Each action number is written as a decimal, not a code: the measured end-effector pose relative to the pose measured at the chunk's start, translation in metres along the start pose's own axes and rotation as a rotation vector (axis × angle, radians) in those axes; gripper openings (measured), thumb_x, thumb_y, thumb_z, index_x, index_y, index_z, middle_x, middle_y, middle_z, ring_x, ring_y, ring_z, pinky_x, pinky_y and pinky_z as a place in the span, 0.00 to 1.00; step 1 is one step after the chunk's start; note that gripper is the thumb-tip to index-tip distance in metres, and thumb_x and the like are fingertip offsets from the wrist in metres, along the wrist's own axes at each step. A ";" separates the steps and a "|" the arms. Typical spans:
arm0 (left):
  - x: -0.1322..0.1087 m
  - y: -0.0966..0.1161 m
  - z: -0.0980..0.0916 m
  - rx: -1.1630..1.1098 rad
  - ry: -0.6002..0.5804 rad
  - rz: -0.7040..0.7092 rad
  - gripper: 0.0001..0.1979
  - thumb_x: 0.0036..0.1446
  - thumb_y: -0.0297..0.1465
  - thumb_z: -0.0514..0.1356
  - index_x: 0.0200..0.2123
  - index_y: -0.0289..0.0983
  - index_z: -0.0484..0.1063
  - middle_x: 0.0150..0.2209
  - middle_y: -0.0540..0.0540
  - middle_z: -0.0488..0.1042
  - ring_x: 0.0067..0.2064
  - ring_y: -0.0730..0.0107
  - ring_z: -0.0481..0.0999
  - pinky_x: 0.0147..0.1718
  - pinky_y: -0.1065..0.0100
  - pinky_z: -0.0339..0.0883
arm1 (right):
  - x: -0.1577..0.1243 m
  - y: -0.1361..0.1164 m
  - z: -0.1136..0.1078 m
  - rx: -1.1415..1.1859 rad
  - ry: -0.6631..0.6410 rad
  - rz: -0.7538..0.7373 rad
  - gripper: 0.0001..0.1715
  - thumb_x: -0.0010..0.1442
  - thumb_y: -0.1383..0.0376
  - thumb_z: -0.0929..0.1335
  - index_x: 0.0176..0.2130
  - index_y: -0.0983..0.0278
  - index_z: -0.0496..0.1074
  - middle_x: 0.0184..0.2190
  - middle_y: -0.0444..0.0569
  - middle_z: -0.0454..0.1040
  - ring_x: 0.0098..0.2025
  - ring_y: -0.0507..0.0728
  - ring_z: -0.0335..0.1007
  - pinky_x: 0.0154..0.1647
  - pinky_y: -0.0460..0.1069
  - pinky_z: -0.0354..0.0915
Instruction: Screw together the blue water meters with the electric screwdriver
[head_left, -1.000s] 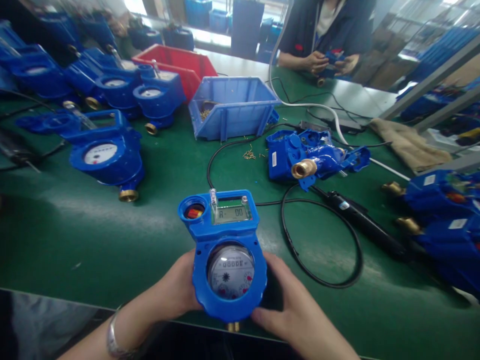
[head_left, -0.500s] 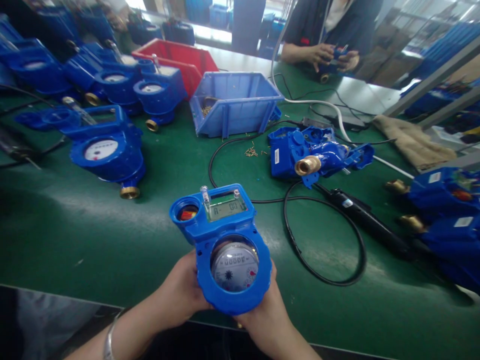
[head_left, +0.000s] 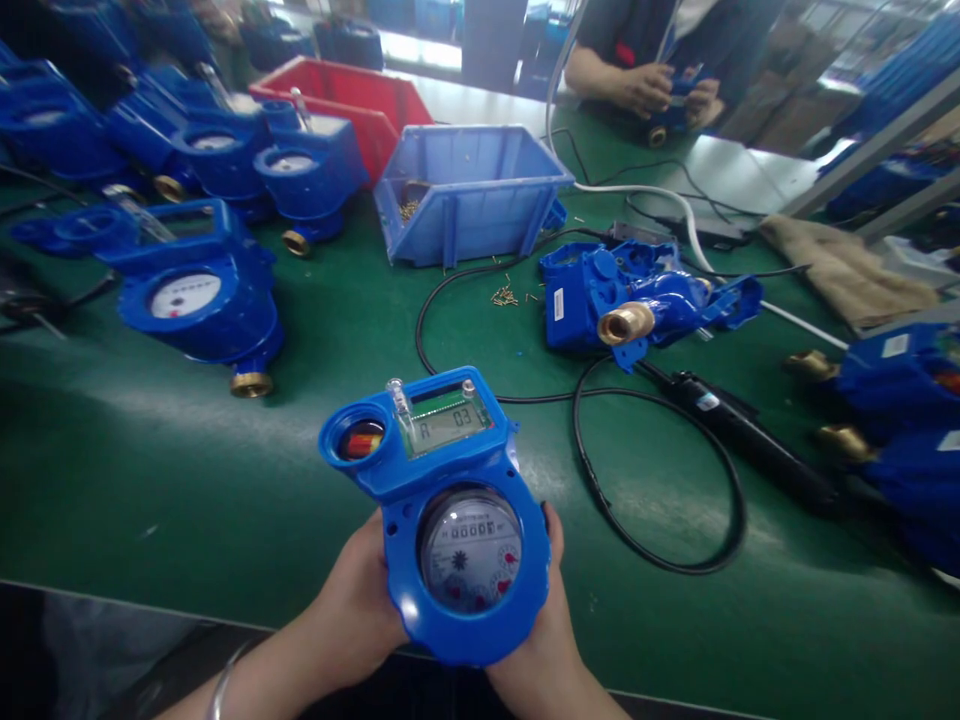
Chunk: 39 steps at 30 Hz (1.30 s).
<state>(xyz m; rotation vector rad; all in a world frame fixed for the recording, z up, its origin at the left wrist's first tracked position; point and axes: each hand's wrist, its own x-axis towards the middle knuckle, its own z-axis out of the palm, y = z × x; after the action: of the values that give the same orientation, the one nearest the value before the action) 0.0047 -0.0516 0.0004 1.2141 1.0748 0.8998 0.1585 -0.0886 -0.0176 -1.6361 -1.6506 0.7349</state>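
Note:
Between both hands I hold a blue water meter [head_left: 466,610] over the front edge of the green bench, its face turned up toward me. It has a round dial with small red pointers and a small LCD [head_left: 450,425] reading "A 03". Red and yellow parts show inside the round opening at its upper left. My left hand [head_left: 360,610] grips the left side of the body, and my right hand [head_left: 544,630] wraps the right side. Most of the fingers are hidden beneath the meter.
A blue bin [head_left: 480,215] with small brass screws stands behind, beside a red bin [head_left: 337,105]. Loose screws [head_left: 505,296] lie in front. More meters [head_left: 202,290] stand left; an overturned one [head_left: 630,300] lies right, near a black electric screwdriver [head_left: 750,440] and cable. A co-worker's hands [head_left: 660,95] are opposite.
The held meter has come slightly closer and lower in view. Its LCD went from "00" to "03". Both hands keep their grip.

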 end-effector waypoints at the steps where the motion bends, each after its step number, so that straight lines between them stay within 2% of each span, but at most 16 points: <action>1: -0.001 -0.002 0.000 -0.002 0.016 0.018 0.24 0.43 0.39 0.67 0.46 0.44 0.71 0.45 0.46 0.77 0.46 0.53 0.75 0.48 0.55 0.70 | 0.001 -0.001 0.000 -0.012 0.002 -0.004 0.39 0.42 0.53 0.73 0.52 0.60 0.62 0.41 0.54 0.72 0.47 0.68 0.67 0.58 0.72 0.47; 4: -0.006 -0.006 0.001 0.003 0.043 0.009 0.25 0.43 0.39 0.66 0.47 0.43 0.70 0.45 0.46 0.76 0.46 0.52 0.75 0.48 0.56 0.70 | 0.002 -0.002 0.000 -0.026 0.017 -0.009 0.38 0.42 0.53 0.73 0.51 0.59 0.61 0.43 0.54 0.71 0.48 0.69 0.66 0.59 0.73 0.44; 8: -0.012 -0.011 0.005 0.021 0.061 -0.061 0.27 0.43 0.40 0.65 0.49 0.42 0.70 0.43 0.46 0.77 0.46 0.51 0.75 0.47 0.59 0.71 | 0.001 0.000 0.000 -0.034 0.003 -0.061 0.34 0.45 0.58 0.71 0.51 0.59 0.60 0.42 0.54 0.72 0.47 0.68 0.67 0.58 0.75 0.39; 12: -0.018 -0.015 0.010 0.076 0.117 -0.076 0.29 0.43 0.40 0.65 0.50 0.41 0.69 0.39 0.45 0.78 0.43 0.50 0.77 0.44 0.58 0.73 | -0.002 0.003 0.002 -0.090 0.032 -0.110 0.38 0.43 0.57 0.72 0.52 0.61 0.58 0.43 0.55 0.70 0.48 0.70 0.66 0.56 0.76 0.37; 16: -0.017 -0.009 0.017 0.075 0.171 -0.074 0.28 0.45 0.42 0.63 0.51 0.41 0.69 0.36 0.43 0.79 0.39 0.51 0.78 0.40 0.56 0.75 | -0.004 0.002 0.006 -0.089 0.041 -0.088 0.38 0.43 0.58 0.72 0.51 0.61 0.57 0.45 0.55 0.70 0.50 0.69 0.65 0.57 0.74 0.39; 19: -0.012 0.000 0.017 0.106 0.148 -0.079 0.27 0.44 0.42 0.64 0.49 0.40 0.70 0.35 0.43 0.79 0.38 0.50 0.78 0.39 0.54 0.75 | 0.000 -0.002 0.004 -0.034 -0.006 -0.041 0.35 0.45 0.61 0.70 0.51 0.61 0.57 0.47 0.57 0.69 0.52 0.70 0.64 0.57 0.75 0.39; 21: -0.009 0.004 0.015 0.121 0.125 -0.080 0.27 0.41 0.39 0.66 0.47 0.40 0.71 0.36 0.44 0.80 0.38 0.50 0.78 0.39 0.55 0.75 | 0.005 -0.005 -0.008 -0.002 -0.109 -0.017 0.36 0.45 0.63 0.70 0.53 0.61 0.58 0.49 0.58 0.68 0.54 0.70 0.63 0.57 0.75 0.40; 24: -0.008 0.006 0.013 0.123 0.147 -0.084 0.27 0.36 0.35 0.69 0.45 0.40 0.71 0.39 0.45 0.79 0.40 0.52 0.78 0.41 0.56 0.74 | 0.013 -0.012 -0.045 -0.010 -0.318 0.009 0.39 0.46 0.65 0.70 0.57 0.60 0.56 0.55 0.56 0.64 0.58 0.67 0.59 0.59 0.69 0.51; 25: -0.008 0.005 0.014 0.122 0.150 -0.080 0.27 0.35 0.34 0.70 0.44 0.39 0.71 0.40 0.45 0.79 0.40 0.53 0.78 0.41 0.56 0.74 | 0.015 -0.015 -0.060 -0.034 -0.332 0.015 0.40 0.49 0.65 0.70 0.58 0.59 0.55 0.57 0.55 0.61 0.59 0.66 0.57 0.58 0.67 0.55; 28: -0.007 0.004 0.017 0.177 0.127 -0.041 0.24 0.36 0.35 0.70 0.40 0.39 0.72 0.40 0.45 0.78 0.41 0.54 0.77 0.42 0.57 0.73 | 0.022 -0.031 -0.096 -0.110 -0.177 -0.022 0.44 0.54 0.58 0.69 0.63 0.57 0.47 0.62 0.55 0.55 0.61 0.68 0.54 0.57 0.66 0.58; 30: -0.006 0.003 0.020 0.285 0.124 0.003 0.22 0.37 0.36 0.70 0.38 0.39 0.72 0.39 0.45 0.78 0.40 0.54 0.77 0.40 0.58 0.72 | 0.028 -0.044 -0.104 -0.128 -0.170 -0.106 0.55 0.49 0.51 0.71 0.65 0.58 0.42 0.64 0.55 0.50 0.62 0.71 0.50 0.58 0.67 0.58; 32: -0.005 0.003 0.023 0.378 0.116 0.070 0.21 0.40 0.37 0.68 0.40 0.39 0.72 0.40 0.44 0.77 0.42 0.54 0.75 0.41 0.57 0.71 | 0.038 -0.056 -0.099 -0.149 -0.254 -0.173 0.65 0.41 0.46 0.73 0.66 0.62 0.40 0.64 0.58 0.47 0.63 0.73 0.46 0.58 0.67 0.57; 33: -0.004 0.003 0.025 0.411 0.112 0.104 0.20 0.42 0.37 0.67 0.41 0.39 0.72 0.41 0.43 0.76 0.43 0.53 0.75 0.42 0.56 0.70 | 0.044 -0.061 -0.094 -0.174 -0.291 -0.173 0.67 0.39 0.45 0.74 0.65 0.65 0.41 0.64 0.60 0.46 0.63 0.74 0.45 0.58 0.67 0.57; 35: -0.002 0.005 0.027 0.472 0.093 0.140 0.18 0.44 0.36 0.66 0.40 0.38 0.72 0.41 0.42 0.76 0.43 0.52 0.74 0.42 0.54 0.69 | 0.054 -0.065 -0.083 -0.212 -0.309 -0.116 0.63 0.40 0.48 0.74 0.64 0.67 0.47 0.63 0.62 0.50 0.63 0.74 0.46 0.58 0.68 0.56; 37: 0.000 0.008 0.028 0.524 0.057 0.105 0.15 0.43 0.37 0.66 0.35 0.38 0.73 0.37 0.41 0.76 0.41 0.52 0.74 0.40 0.53 0.69 | 0.062 -0.063 -0.078 -0.188 -0.257 -0.041 0.54 0.43 0.56 0.74 0.62 0.66 0.52 0.61 0.60 0.56 0.62 0.71 0.51 0.59 0.66 0.56; 39: 0.001 0.010 0.026 0.481 0.024 0.056 0.14 0.42 0.36 0.67 0.34 0.37 0.73 0.38 0.41 0.75 0.42 0.51 0.74 0.41 0.53 0.69 | 0.064 -0.056 -0.078 -0.108 -0.187 0.036 0.47 0.45 0.60 0.72 0.61 0.64 0.55 0.58 0.56 0.61 0.59 0.67 0.57 0.59 0.64 0.56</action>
<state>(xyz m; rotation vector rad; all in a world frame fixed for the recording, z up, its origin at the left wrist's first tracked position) 0.0303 -0.0566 0.0107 1.6366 1.3287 0.7178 0.1888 -0.0331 0.0786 -1.7202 -1.8229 0.8522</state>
